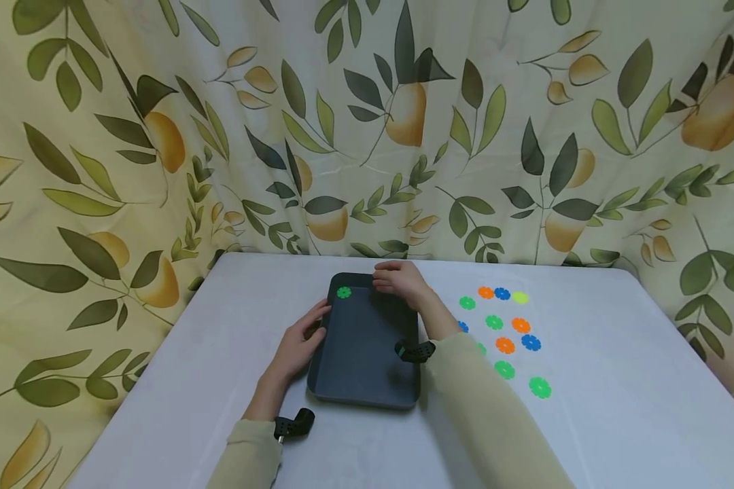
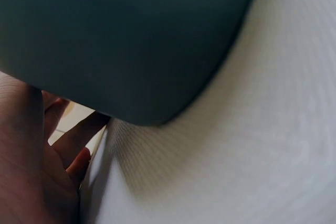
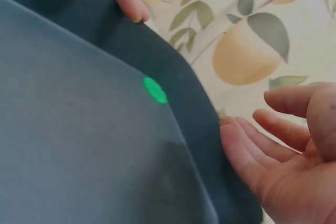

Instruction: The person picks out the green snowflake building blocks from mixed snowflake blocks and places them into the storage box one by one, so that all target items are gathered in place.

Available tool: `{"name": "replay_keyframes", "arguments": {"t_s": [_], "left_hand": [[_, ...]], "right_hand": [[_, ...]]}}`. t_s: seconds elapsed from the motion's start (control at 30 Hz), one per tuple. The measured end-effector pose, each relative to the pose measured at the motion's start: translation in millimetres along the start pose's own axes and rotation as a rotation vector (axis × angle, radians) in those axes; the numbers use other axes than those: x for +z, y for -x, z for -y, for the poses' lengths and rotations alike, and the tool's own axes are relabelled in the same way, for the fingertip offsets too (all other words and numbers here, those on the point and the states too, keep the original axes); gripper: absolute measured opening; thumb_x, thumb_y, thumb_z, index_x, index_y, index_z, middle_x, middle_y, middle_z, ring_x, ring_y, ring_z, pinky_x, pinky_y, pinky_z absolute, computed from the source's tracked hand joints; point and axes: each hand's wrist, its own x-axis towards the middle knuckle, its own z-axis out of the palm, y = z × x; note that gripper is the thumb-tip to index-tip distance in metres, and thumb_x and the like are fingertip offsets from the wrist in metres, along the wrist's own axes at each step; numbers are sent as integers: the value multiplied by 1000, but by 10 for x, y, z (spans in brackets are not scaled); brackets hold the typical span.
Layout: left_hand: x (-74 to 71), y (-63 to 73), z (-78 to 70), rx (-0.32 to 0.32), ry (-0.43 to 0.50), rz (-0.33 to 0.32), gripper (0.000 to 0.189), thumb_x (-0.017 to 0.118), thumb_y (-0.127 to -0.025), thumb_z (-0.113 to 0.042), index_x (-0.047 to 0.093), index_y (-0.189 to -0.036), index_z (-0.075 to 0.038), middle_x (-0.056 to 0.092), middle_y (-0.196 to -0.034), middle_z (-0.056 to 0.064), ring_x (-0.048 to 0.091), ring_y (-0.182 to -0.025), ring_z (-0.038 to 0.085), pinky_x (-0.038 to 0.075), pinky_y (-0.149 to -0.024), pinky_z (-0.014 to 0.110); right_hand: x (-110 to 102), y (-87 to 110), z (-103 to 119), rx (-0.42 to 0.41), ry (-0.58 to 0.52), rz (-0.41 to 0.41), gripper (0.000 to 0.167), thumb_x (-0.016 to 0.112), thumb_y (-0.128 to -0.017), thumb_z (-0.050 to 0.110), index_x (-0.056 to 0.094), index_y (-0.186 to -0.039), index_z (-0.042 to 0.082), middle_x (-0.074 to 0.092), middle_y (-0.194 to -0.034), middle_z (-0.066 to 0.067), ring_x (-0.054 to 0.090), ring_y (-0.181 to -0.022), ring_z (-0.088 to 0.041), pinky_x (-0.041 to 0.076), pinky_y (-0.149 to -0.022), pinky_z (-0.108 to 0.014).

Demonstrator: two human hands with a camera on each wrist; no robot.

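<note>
A dark grey rectangular tray point(image 1: 367, 353) lies on the white table, with one green flower-shaped disc point(image 1: 344, 292) inside at its far left corner. My left hand point(image 1: 298, 345) is at the tray's left side, and its fingertips touch the rim. The left wrist view shows those fingers point(image 2: 79, 140) partly behind the tray's dark outer wall point(image 2: 131, 51). Over the far right corner is my right hand point(image 1: 400, 282), with fingers extended and nothing held. In the right wrist view its fingertips point(image 3: 231, 127) meet the outside of the rim point(image 3: 194, 93).
Right of the tray, several flat flower-shaped discs lie scattered, among them a green one point(image 1: 540, 388), an orange one point(image 1: 521, 325), a blue one point(image 1: 531, 342) and a yellow one point(image 1: 520, 297). A leaf-and-fruit patterned curtain point(image 1: 367, 183) hangs behind the table point(image 1: 587, 326).
</note>
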Motion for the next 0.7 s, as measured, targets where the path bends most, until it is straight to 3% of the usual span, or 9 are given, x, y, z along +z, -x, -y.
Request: {"name": "replay_keyframes", "arguments": {"t_s": [0.13, 0.33, 0.7], "left_hand": [[37, -10, -36, -3, 13, 1, 42, 52, -97, 8, 55, -140, 6, 43, -155, 14, 42, -140, 33, 37, -113, 52], [5, -7, 36, -8, -16, 9, 44, 54, -98, 3, 58, -141, -2, 44, -156, 5, 44, -140, 25, 40, -112, 45], [-16, 14, 78, -2, 3, 21, 44, 55, -98, 2, 57, -142, -2, 43, -157, 5, 42, -141, 25, 37, -114, 45]], "right_hand": [[-120, 90, 54, -28, 42, -13, 43, 58, -100, 4, 50, -137, -16, 58, -131, -32, 64, -116, -38, 57, -90, -32], [-222, 221, 112, -74, 69, -3, 43, 58, -101, 6, 50, -138, -14, 55, -135, -32, 62, -118, -39, 56, -92, -33], [-473, 434, 137, -109, 119, -16, 49, 57, -103, 12, 45, -144, -11, 55, -136, -29, 59, -121, -44, 53, -98, -40]]}}
